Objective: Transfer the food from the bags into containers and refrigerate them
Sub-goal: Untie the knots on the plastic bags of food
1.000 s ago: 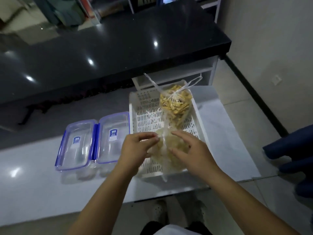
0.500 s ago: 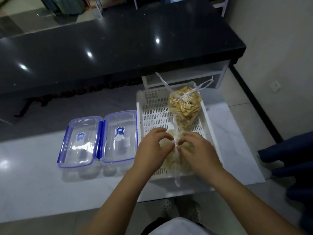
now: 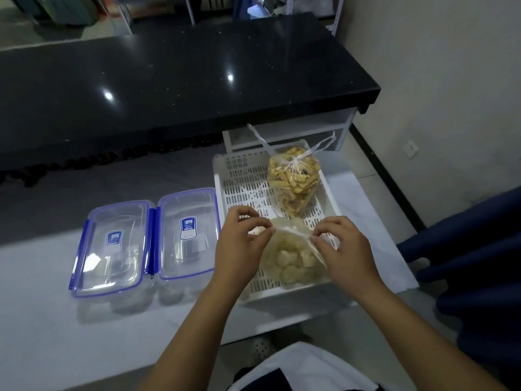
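Partly, left hand (image 3: 239, 244) hides the near bag's (image 3: 290, 258) side.

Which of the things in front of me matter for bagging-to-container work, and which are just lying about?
In the job:
near bag of pale round pieces, pinched at its top by left hand and right hand
far tied bag of yellow strips
two lidded clear containers
white slotted tray holding both bags

Lying about:
black countertop
dark blue fabric at right
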`<act>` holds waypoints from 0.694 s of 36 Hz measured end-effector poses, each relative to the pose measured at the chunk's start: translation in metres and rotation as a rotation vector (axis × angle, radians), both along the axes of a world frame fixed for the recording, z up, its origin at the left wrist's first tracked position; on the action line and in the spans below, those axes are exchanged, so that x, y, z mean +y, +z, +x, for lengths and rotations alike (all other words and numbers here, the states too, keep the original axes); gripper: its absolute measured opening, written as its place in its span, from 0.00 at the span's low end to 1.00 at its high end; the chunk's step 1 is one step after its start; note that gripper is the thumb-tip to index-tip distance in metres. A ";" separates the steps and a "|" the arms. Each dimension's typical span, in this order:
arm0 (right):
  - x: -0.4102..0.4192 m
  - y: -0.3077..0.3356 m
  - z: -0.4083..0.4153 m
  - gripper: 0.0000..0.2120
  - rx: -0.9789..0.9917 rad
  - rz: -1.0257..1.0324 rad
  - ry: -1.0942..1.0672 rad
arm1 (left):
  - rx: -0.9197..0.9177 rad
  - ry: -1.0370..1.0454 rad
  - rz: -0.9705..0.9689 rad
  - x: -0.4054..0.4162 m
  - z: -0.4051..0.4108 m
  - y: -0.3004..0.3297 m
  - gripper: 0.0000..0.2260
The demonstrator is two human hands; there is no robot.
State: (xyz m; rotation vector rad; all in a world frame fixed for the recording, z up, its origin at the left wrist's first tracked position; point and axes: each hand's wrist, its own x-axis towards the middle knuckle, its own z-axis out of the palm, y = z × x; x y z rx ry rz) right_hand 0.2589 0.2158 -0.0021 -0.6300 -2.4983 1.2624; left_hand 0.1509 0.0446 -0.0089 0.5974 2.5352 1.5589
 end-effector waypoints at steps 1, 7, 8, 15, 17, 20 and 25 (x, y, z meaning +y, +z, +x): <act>0.002 -0.003 0.003 0.06 -0.002 -0.016 -0.019 | -0.024 0.019 0.028 -0.003 0.000 -0.002 0.05; 0.011 -0.012 0.009 0.07 -0.017 -0.081 -0.074 | -0.082 0.049 0.040 -0.011 0.007 -0.008 0.11; 0.012 -0.011 0.008 0.07 -0.024 -0.085 -0.076 | -0.081 0.028 0.024 -0.010 0.007 -0.008 0.11; 0.003 0.008 -0.006 0.12 -0.064 -0.044 0.111 | 0.075 -0.243 -0.183 0.005 0.004 0.010 0.15; 0.000 0.011 -0.013 0.12 -0.161 0.082 0.192 | 0.137 -0.293 -0.279 0.014 0.002 0.014 0.14; -0.004 0.013 -0.019 0.10 -0.233 0.191 0.199 | 0.199 -0.345 -0.423 0.026 -0.001 0.020 0.12; -0.006 0.015 -0.019 0.08 -0.173 0.278 0.142 | 0.312 -0.370 -0.438 0.030 -0.005 0.027 0.08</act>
